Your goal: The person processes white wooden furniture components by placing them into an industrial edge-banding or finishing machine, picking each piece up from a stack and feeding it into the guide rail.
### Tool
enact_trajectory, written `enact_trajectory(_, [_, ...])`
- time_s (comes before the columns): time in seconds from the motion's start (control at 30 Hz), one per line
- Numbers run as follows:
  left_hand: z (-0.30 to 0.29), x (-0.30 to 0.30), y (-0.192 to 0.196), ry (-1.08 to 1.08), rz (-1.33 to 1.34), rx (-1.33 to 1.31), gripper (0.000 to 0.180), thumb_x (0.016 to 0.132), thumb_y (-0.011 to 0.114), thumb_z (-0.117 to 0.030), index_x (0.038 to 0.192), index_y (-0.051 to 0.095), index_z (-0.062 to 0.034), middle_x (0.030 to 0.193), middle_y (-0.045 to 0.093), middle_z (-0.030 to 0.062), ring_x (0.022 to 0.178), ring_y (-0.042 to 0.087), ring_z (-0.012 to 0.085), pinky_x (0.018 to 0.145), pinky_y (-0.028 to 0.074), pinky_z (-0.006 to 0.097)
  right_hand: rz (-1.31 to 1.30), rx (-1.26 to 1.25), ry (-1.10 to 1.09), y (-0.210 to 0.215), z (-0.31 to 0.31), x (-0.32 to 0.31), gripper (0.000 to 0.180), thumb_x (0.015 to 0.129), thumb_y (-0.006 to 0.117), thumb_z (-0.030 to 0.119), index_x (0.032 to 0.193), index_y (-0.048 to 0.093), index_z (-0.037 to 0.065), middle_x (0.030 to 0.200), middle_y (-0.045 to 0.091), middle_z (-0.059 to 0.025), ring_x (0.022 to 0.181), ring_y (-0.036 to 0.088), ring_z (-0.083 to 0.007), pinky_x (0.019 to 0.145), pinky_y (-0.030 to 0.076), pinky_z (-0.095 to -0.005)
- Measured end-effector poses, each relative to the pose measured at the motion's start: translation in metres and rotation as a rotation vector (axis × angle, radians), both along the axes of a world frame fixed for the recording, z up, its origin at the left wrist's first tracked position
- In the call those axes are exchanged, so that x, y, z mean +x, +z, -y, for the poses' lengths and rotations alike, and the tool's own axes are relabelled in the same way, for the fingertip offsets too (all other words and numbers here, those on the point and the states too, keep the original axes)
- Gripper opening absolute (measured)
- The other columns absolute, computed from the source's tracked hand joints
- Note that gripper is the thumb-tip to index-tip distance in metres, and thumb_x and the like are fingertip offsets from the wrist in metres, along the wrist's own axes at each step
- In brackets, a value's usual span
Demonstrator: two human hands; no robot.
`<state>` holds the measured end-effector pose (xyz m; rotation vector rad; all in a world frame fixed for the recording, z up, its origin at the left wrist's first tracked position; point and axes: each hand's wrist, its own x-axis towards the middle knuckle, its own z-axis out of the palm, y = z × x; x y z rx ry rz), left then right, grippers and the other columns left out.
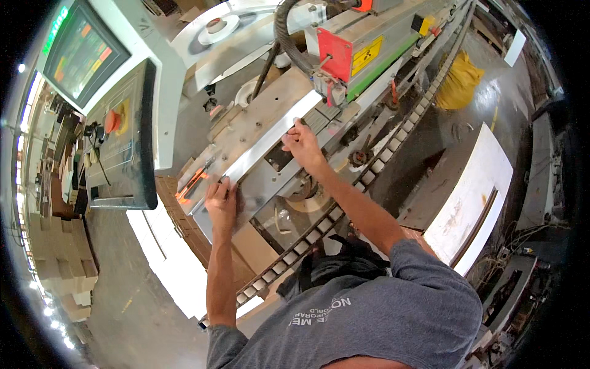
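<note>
A long narrow white strip of board [270, 135] lies slanting along the metal bed [249, 128] of a large machine. Its far end reaches the red-fronted machine head [335, 54]. My left hand [221, 198] is closed on the strip's near edge toward its lower left end, fingertips and thumb pressed together. Farther along, my right hand [302, 146] pinches the same edge near the machine head, its fingers curled. The strip's underside is hidden, as is how far its end goes beneath the head.
A control panel [120, 123] with a screen and red button stands at the left. The chain-like conveyor track [316, 232] runs between my body and the bed. White boards lie at lower left [175, 270] and right [470, 203]. A yellow sack [460, 81] sits beyond the track.
</note>
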<state>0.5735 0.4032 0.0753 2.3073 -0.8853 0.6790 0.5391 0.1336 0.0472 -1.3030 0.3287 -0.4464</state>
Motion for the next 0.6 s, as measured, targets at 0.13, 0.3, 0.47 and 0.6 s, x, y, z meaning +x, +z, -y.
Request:
enact_trajectory(0.13, [0.041,0.006,-0.002,0.0,0.043,0.056,0.024,0.071,0.079,-0.005,0.094,0.07,-0.0056,0.073,0.058,0.0101,0.068,0.057,0.029,0.061,0.048,0.04,-0.04,-0.023,0.012,0.001,0.043,-0.007,0.065,0.093,0.062,0.012,0.143,0.029,-0.011,0.118,0.05,-0.0124,0.092,0.057,-0.0133,0.073,0.057,-0.0266])
enact_trajectory(0.3, [0.098,0.013,-0.017,-0.045,0.092,0.042,0.02,0.081,0.074,-0.012,0.099,0.07,-0.0036,0.089,0.065,0.0188,0.079,0.061,0.0372,0.072,0.05,0.045,0.053,-0.355,0.004,0.0,0.067,-0.083,0.04,0.093,0.061,0.009,0.131,0.054,0.001,0.114,0.059,-0.0096,0.09,0.058,-0.0125,0.07,0.054,-0.027])
enact_trajectory(0.47, [0.13,0.026,-0.02,-0.05,0.058,0.056,0.019,0.083,0.071,-0.006,0.098,0.07,0.005,0.085,0.066,0.0188,0.074,0.061,0.034,0.069,0.051,0.042,-0.173,-0.621,-0.418,0.002,0.119,-0.225,0.049,0.086,0.064,0.013,0.133,0.052,0.001,0.123,0.055,-0.0236,0.111,0.054,-0.035,0.097,0.045,-0.0447])
enact_trajectory(0.6, [0.181,0.026,-0.012,-0.072,-0.038,0.106,0.023,0.086,0.07,-0.011,0.103,0.07,0.0049,0.087,0.069,0.0181,0.07,0.063,0.0319,0.066,0.051,0.04,-0.757,-0.945,-0.967,-0.03,0.224,-0.393,0.064,0.081,0.07,0.02,0.134,0.044,-0.007,0.129,0.05,-0.0276,0.119,0.045,-0.0437,0.103,0.038,-0.0485])
